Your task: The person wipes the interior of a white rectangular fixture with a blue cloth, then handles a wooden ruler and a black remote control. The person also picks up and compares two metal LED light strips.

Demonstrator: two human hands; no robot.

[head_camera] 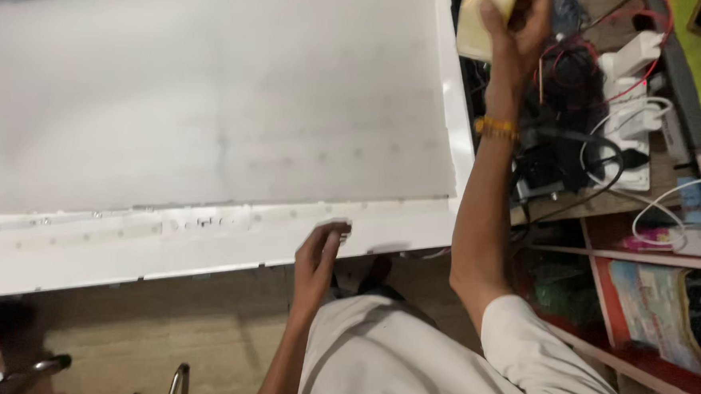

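The large white panel (pixel 211 110) fills the upper left and centre of the frame; it is judged broad, thin, fragile and prone to flexing, best gripped along its rim. Its lower edge is pinched at centre by the left hand (pixel 319 255). At upper right, a pale yellowish pad (pixel 481 20), cut off by the frame, is clasped by the right hand (pixel 517 30). The tangled cables (pixel 603 98) at right are hard to make out.

A wide panel (pixel 211 102) lies left of the power strip (pixel 638 132).

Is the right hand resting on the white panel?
No. The right hand is raised past the white panel, holding a pale yellow object over the cables.
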